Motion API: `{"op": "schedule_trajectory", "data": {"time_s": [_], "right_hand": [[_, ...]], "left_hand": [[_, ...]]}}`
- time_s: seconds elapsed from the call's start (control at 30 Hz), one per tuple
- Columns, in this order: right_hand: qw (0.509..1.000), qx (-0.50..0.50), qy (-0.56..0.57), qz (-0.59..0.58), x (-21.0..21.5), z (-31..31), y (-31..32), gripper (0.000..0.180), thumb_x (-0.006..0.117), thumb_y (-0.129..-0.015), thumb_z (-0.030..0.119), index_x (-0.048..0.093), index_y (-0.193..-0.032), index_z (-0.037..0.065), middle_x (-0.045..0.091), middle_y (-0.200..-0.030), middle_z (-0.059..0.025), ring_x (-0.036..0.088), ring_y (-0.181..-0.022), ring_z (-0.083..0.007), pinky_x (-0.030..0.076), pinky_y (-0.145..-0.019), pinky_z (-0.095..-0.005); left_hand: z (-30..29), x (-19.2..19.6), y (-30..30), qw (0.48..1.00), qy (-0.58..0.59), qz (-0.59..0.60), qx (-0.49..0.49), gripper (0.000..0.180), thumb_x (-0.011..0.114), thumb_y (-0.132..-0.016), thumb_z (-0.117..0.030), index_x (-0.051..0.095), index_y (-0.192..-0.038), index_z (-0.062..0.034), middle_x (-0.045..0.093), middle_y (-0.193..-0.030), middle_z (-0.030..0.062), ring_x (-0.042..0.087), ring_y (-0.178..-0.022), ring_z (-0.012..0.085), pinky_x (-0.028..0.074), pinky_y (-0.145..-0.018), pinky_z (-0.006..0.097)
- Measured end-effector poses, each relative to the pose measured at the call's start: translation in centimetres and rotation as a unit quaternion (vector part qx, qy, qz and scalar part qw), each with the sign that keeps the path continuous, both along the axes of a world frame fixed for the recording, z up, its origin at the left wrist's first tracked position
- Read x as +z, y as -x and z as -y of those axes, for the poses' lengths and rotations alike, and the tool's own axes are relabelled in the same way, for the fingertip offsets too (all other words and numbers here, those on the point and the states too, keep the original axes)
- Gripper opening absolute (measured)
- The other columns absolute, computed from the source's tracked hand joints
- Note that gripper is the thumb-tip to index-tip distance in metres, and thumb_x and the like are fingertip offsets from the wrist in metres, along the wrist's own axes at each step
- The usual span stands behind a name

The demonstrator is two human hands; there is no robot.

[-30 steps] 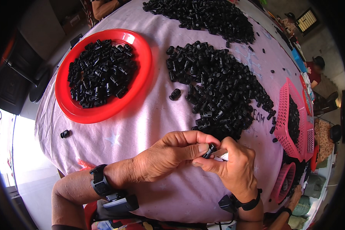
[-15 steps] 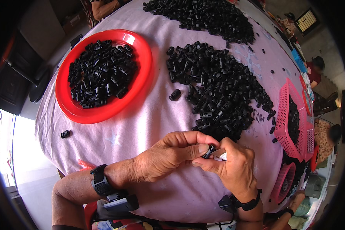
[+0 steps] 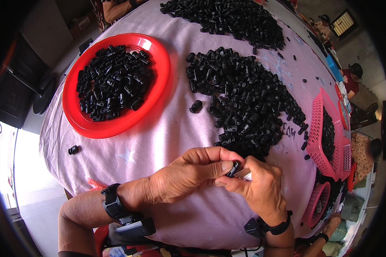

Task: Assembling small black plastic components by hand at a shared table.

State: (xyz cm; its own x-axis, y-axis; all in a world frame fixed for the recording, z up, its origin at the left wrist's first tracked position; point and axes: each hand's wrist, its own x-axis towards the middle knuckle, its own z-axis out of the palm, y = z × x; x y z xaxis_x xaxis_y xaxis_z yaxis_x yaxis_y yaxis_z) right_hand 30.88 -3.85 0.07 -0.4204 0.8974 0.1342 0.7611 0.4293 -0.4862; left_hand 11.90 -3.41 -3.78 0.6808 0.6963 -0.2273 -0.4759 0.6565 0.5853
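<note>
My left hand [image 3: 188, 173] pinches a small black cord lock [image 3: 233, 168] between thumb and fingertips, in front of the near pile. Close against it, my right hand [image 3: 265, 182] is closed around a small tool [image 3: 246, 174] with a white part and a thin, pale, blade-like tip at the cord lock. The fingers hide most of this tool. Just beyond my hands lies a large pile of black cord locks [image 3: 244, 96]. A red plate [image 3: 164, 64] heaped with similar pieces stands to the left. One loose cord lock [image 3: 73, 150] lies below that plate.
A second heap of black pieces [image 3: 227, 19] covers the far side of the pink tablecloth [image 3: 128, 167]. At right stand a pink basket [image 3: 316, 137] with black pieces and a round pink basket [image 3: 313, 204]. Other people sit along the right; another person's arm [image 3: 332, 222] shows low right.
My right hand has shifted very slightly leftward, toward the cord lock. My left hand keeps its pinch, and the piles and plate look the same.
</note>
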Motion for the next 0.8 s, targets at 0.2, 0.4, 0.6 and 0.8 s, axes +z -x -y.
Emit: {"op": "schedule_trajectory", "data": {"time_s": [0.2, 0.4, 0.6, 0.8], "right_hand": [[1.000, -0.008, -0.001, -0.015, 0.02, -0.14, -0.22, 0.054, 0.078, -0.068, 0.053, 0.053, -0.069, 0.005, 0.062, -0.061, -0.0079, 0.064, -0.053, -0.0217, 0.049, -0.048, -0.0317], [1.000, -0.010, -0.004, 0.011, -0.12, -0.11, -0.25, 0.055, 0.078, -0.068, 0.053, 0.052, -0.069, 0.004, 0.062, -0.061, -0.0081, 0.065, -0.054, -0.0222, 0.050, -0.048, -0.0317], [1.000, -0.007, 0.000, -0.012, 0.01, -0.11, -0.02, 0.054, 0.078, -0.069, 0.051, 0.053, -0.069, 0.004, 0.062, -0.060, -0.0086, 0.066, -0.055, -0.0229, 0.050, -0.048, -0.0318], [1.000, -0.004, -0.009, 0.023, 0.11, 0.08, 0.08, 0.053, 0.078, -0.068, 0.052, 0.053, -0.070, 0.005, 0.061, -0.058, -0.0081, 0.064, -0.052, -0.0227, 0.049, -0.047, -0.0320]], "left_hand": [[0.04, 0.14, -0.02, 1.000, 0.021, 0.018, -0.003, 0.027, 0.053, -0.097, -0.016, 0.057, -0.121, -0.0033, 0.061, -0.106, 0.0020, 0.055, -0.097, 0.0083, 0.043, -0.089, 0.024], [0.02, -0.29, -0.16, 1.000, 0.010, 0.015, -0.002, 0.027, 0.052, -0.098, -0.017, 0.057, -0.121, -0.0033, 0.060, -0.107, 0.0024, 0.055, -0.099, 0.0086, 0.043, -0.090, 0.024], [0.06, -0.22, -0.11, 1.000, 0.001, 0.001, 0.001, 0.027, 0.052, -0.098, -0.016, 0.057, -0.121, -0.0033, 0.061, -0.106, 0.0021, 0.055, -0.097, 0.0082, 0.043, -0.088, 0.023], [0.12, 0.22, -0.26, 1.000, 0.015, 0.002, 0.012, 0.027, 0.053, -0.097, -0.016, 0.057, -0.121, -0.0033, 0.061, -0.105, 0.0022, 0.055, -0.091, 0.0079, 0.044, -0.084, 0.023]]}}
